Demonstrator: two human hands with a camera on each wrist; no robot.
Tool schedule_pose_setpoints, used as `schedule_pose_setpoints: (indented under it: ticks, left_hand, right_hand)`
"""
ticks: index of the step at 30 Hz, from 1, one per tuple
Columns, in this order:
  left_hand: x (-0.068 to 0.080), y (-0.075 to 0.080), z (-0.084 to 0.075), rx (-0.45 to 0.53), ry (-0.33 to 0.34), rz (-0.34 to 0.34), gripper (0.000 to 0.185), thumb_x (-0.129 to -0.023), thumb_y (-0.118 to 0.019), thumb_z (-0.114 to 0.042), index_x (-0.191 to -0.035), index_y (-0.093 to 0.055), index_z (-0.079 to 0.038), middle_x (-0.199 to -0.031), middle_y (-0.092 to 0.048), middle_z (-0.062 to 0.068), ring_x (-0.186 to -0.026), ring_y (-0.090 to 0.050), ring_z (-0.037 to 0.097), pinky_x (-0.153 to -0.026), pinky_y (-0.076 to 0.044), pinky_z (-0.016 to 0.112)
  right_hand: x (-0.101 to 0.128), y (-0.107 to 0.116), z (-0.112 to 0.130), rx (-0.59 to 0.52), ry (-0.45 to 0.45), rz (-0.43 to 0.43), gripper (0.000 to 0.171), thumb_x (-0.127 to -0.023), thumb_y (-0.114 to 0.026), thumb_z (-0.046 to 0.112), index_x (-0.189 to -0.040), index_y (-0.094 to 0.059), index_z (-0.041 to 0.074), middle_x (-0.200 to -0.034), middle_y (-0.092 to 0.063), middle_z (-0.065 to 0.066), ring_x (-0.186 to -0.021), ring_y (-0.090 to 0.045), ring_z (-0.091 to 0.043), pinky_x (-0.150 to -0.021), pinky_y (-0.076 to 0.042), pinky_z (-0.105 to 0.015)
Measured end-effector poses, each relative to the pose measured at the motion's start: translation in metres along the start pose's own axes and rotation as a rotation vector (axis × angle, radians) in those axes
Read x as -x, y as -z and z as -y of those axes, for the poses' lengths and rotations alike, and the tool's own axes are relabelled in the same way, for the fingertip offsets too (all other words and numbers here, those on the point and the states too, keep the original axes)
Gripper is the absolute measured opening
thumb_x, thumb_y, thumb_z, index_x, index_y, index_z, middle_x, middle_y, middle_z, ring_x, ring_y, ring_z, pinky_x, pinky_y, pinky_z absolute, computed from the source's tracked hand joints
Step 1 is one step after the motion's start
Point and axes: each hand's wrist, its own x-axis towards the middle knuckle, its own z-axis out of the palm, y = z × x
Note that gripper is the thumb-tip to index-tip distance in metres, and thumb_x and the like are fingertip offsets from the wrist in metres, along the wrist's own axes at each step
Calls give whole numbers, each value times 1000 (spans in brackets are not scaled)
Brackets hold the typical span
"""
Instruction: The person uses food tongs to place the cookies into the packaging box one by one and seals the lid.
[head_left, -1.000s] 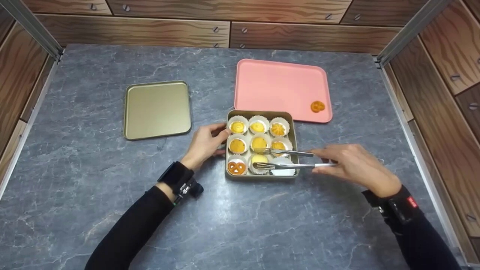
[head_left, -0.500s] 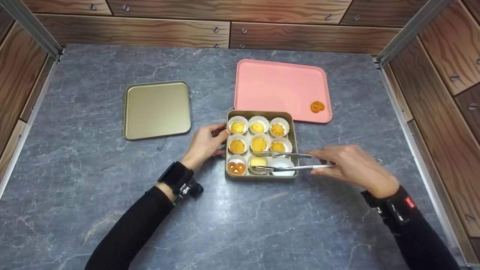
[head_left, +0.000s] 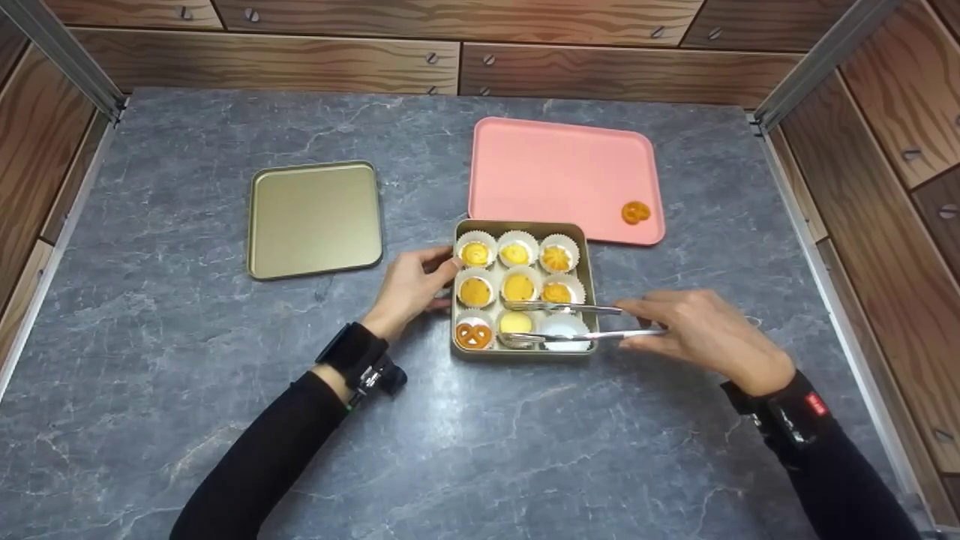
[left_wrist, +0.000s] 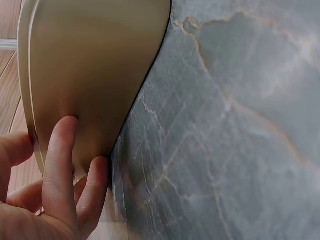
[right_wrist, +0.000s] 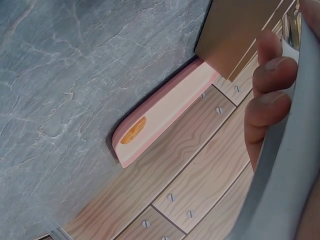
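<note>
A square gold tin (head_left: 525, 355) stands in the middle of the table, holding paper cups in rows. My left hand (head_left: 410, 289) rests its fingertips on the tin's left wall, with the thumb near the rim; the left wrist view shows the fingers (left_wrist: 61, 165) against that wall. On the right, my right hand (head_left: 709, 337) grips metal tongs (head_left: 600, 337) with fork-like ends. The two tong arms stand apart over the front of the tin, one on each side of a round pale-yellow cookie (head_left: 515, 322). The front-right paper cup (head_left: 564, 327) shows only white inside.
Behind the tin lies a pink tray (head_left: 555, 165) with one pretzel-shaped cookie (head_left: 635, 213) near its right corner. A flat gold lid (head_left: 315, 221) lies to the left. Several other yellow cookies and a brown pretzel (head_left: 474, 336) sit in the tin. Wood-patterned panels (head_left: 277, 64) border the table.
The tongs have shifted slightly, and their lower arm has moved from above the pale-yellow cookie to its near side. My left hand, the tin and the tray have stayed in place.
</note>
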Motion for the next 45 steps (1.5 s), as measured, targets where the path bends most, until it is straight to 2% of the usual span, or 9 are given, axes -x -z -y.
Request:
schedule_pose_setpoints:
  ticks: [11,14,19,24,28,32,36,40,45]
  left_hand:
    - [-2,-1,-1,-3,14,3,52,-102,-68,-22,-148,-54,-3,-136,-65,18,-99,-74,27,-75,-68,32]
    - [-2,0,-1,-6,12,3,52,-102,-68,-22,-148,-54,-4,-135,-65,19,-99,-74,27,-75,-68,32]
    - [0,2,0,-18,6,-6,52,-102,-68,-22,-149,-54,-4,-136,-65,18,-100,-73,27,-74,-68,32]
    - [0,2,0,-17,-4,-4,52,-102,-68,-23,-148,-55,-4,-134,-66,17,-102,-73,26,-74,-68,32]
    - [-1,1,1,-17,-25,-7,50,-101,-68,-23,-146,-57,-3,-135,-66,16,-104,-73,26,-73,-68,32]
    - [-1,1,1,-21,-22,-8,51,-101,-68,-23,-147,-57,-4,-136,-65,17,-102,-73,26,-73,-68,31]
    - [0,1,1,-24,-13,-10,51,-101,-69,-23,-147,-56,-4,-135,-66,18,-100,-74,27,-73,-68,31]
    - [0,1,0,-22,-8,-12,51,-101,-69,-23,-147,-56,-4,-135,-65,19,-99,-74,26,-73,-68,31]
    - [-1,1,0,-8,2,-1,52,-102,-68,-22,-148,-54,-4,-137,-64,19,-100,-73,27,-74,-68,31]
  right_hand:
    - [2,4,-3,-53,-23,-48,52,-81,-89,30,-129,-74,13,-90,-74,-1,-66,-63,-6,-53,-58,-22]
    - [3,8,-6,-71,-62,-93,53,-81,-89,24,-130,-73,11,-87,-72,1,-66,-61,-5,-53,-58,-22]
    - [4,14,-14,-71,-193,-182,54,-84,-87,18,-134,-69,8,-82,-71,0,-62,-59,-8,-49,-55,-21]
    - [7,12,-26,-28,-314,-275,49,-85,-87,17,-129,-70,1,-90,-75,-17,-63,-64,-23,-49,-58,-38]
    - [11,7,-37,3,-377,-314,47,-87,-85,17,-127,-70,-3,-92,-75,-23,-63,-66,-31,-50,-59,-49]
    - [16,3,-50,17,-493,-323,44,-93,-81,24,-128,-70,0,-83,-73,-21,-57,-60,-30,-45,-53,-47]
    - [23,0,-62,19,-593,-319,44,-96,-77,29,-128,-70,0,-84,-71,-25,-61,-62,-39,-50,-52,-59]
    - [29,-3,-70,28,-620,-312,43,-96,-77,29,-127,-70,0,-87,-71,-28,-67,-66,-47,-55,-50,-67]
    - [32,-5,-76,54,-656,-278,41,-95,-77,34,-120,-72,1,-70,-62,-15,-57,-56,-36,-45,-42,-55]
